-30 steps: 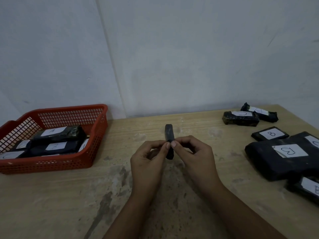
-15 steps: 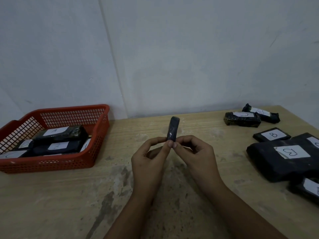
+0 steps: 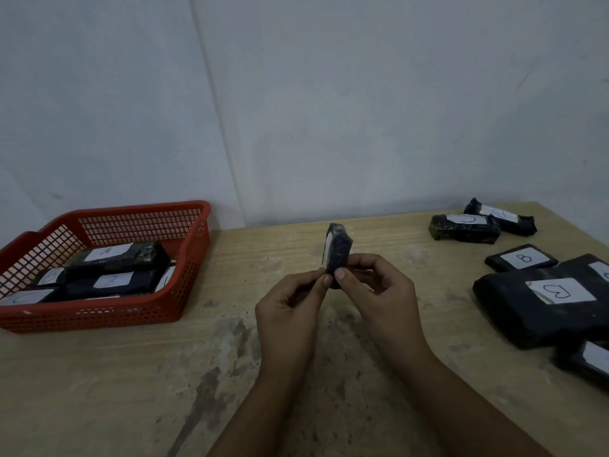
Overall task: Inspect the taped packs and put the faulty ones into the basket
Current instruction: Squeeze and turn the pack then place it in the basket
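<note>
Both hands hold one small pack (image 3: 339, 253) upright above the counter (image 3: 230, 374), right of the basket (image 3: 138, 319): the left hand (image 3: 290, 311) and the right hand (image 3: 379, 298) each pinch its lower end between thumb and fingertips, so only the bottom of the pack is gripped and the rest stands free above the fingers. The main risk is a slip; with so little of the black wrap held, a turn to check another face could let the pack tip out of the pinch and drop to the counter, well short of the basket. A second risk is a poor inspection: the white label (image 3: 328, 253) shows only as an edge on the side toward the basket, and the far faces are hidden from the head camera, so a flaw in the tape there could pass unseen unless the pack is turned fully round. A third is a mix-up, since the basket already holds labelled packs (image 3: 112, 258) and more packs (image 3: 540, 308) lie right of the hands, far from the basket, so setting this one down among them unjudged would lose track of it.
</note>
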Action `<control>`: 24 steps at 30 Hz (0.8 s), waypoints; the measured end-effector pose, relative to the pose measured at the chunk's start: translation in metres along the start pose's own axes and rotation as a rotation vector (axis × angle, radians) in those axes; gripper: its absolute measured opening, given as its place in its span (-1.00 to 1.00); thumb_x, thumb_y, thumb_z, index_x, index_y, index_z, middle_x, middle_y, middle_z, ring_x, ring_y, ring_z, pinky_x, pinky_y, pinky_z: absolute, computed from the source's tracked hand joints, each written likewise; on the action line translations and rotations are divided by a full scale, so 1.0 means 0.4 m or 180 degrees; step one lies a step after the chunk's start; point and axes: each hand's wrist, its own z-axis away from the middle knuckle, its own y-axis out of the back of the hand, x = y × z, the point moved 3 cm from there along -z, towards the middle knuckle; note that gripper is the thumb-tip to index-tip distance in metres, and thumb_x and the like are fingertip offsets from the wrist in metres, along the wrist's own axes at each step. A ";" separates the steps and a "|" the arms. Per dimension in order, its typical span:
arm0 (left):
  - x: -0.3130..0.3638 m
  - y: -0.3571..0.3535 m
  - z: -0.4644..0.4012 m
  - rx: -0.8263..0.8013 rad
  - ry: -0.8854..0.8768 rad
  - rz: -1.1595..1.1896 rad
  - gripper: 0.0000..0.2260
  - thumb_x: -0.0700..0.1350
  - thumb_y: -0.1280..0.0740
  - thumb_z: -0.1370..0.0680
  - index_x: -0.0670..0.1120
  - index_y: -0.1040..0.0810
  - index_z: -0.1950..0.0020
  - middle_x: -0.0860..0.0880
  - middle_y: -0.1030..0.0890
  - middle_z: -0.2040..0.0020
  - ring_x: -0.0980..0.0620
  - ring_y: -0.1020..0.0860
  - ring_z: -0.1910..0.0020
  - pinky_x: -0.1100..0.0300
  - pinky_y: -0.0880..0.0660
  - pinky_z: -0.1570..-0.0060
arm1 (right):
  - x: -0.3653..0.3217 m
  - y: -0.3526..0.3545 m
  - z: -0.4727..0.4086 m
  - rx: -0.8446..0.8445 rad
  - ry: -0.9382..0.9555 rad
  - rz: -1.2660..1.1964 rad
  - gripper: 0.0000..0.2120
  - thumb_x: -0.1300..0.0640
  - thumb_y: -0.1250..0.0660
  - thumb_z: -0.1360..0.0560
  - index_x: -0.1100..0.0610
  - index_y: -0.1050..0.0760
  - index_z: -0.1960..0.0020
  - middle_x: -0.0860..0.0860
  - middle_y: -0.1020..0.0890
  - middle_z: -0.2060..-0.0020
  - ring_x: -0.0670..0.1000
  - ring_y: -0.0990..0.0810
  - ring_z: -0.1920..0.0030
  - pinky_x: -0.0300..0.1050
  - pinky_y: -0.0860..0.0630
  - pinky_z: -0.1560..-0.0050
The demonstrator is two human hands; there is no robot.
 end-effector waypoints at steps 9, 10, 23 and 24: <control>0.009 0.001 0.002 -0.0070 -0.0165 -0.0255 -0.88 -0.22 -0.54 -0.59 -0.06 -0.81 -0.09 0.07 -0.79 0.03 0.10 -0.76 -0.03 0.21 -0.66 -0.10 | -0.005 0.013 -0.008 -0.0030 0.0139 0.0181 -0.89 0.23 -0.51 -0.58 0.13 -0.72 -0.09 -0.02 -0.78 0.05 -0.04 -0.76 -0.02 -0.18 -0.69 -0.07; 0.009 0.002 0.002 -0.0027 -0.0138 -0.0231 -0.88 -0.22 -0.53 -0.60 -0.05 -0.81 -0.08 0.07 -0.80 0.03 0.10 -0.76 -0.03 0.22 -0.66 -0.09 | -0.005 0.011 -0.008 -0.0074 0.0125 0.0157 -0.88 0.25 -0.52 -0.57 0.13 -0.72 -0.11 -0.02 -0.78 0.03 -0.05 -0.76 -0.03 -0.19 -0.68 -0.08; 0.002 0.009 0.000 0.0181 0.0013 -0.0203 -0.89 -0.20 -0.52 -0.61 -0.02 -0.80 -0.06 0.08 -0.79 0.05 0.09 -0.76 0.00 0.14 -0.69 -0.08 | 0.030 -0.003 -0.008 -0.0403 0.0052 0.0202 -0.72 0.34 -0.51 -0.55 0.03 -0.69 -0.16 0.03 -0.72 0.10 0.07 -0.73 0.02 -0.04 -0.67 -0.09; 0.004 0.010 0.000 0.0178 -0.0007 -0.0207 -0.89 -0.20 -0.52 -0.61 -0.02 -0.80 -0.07 0.08 -0.79 0.05 0.09 -0.76 -0.01 0.13 -0.69 -0.08 | 0.029 -0.003 -0.009 -0.0416 0.0061 0.0228 -0.74 0.33 -0.50 -0.56 0.03 -0.69 -0.16 0.02 -0.71 0.10 0.05 -0.73 0.02 -0.08 -0.67 -0.09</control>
